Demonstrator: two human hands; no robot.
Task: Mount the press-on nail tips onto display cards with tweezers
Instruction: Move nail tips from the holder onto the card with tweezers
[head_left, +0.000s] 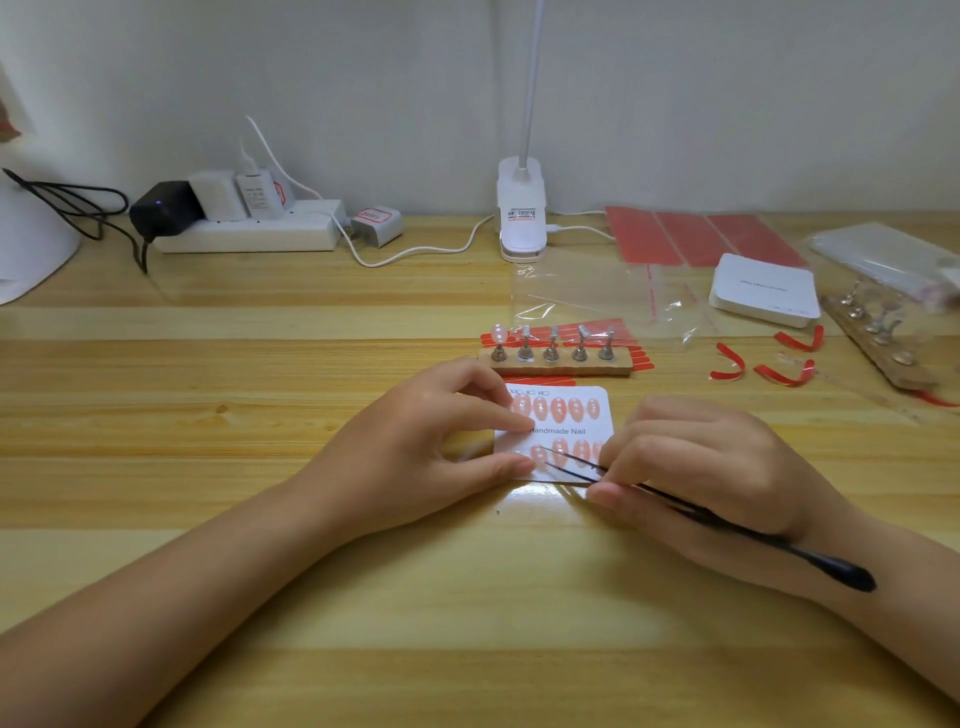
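Observation:
A white display card (597, 427) printed "Handmade Nail" lies on the wooden desk in front of me. It carries a top row of several pink nail tips (558, 408) and a partly filled bottom row (561, 451). My left hand (431, 447) pinches the card's left edge, thumb and forefinger on it. My right hand (696, 467) grips black tweezers (727, 517), whose points reach a pink tip at the bottom row's left end. Behind the card stands a wooden holder (558, 362) with several metal stands; one pale nail tip (498, 333) sits on the leftmost.
A stack of blank cards (763, 288) sits at the right with red tape strips (789, 371), red adhesive sheets (696, 236), clear bags (597, 291) and a second holder (878, 332). A clip lamp (521, 213) and power strip (249, 234) stand at the back.

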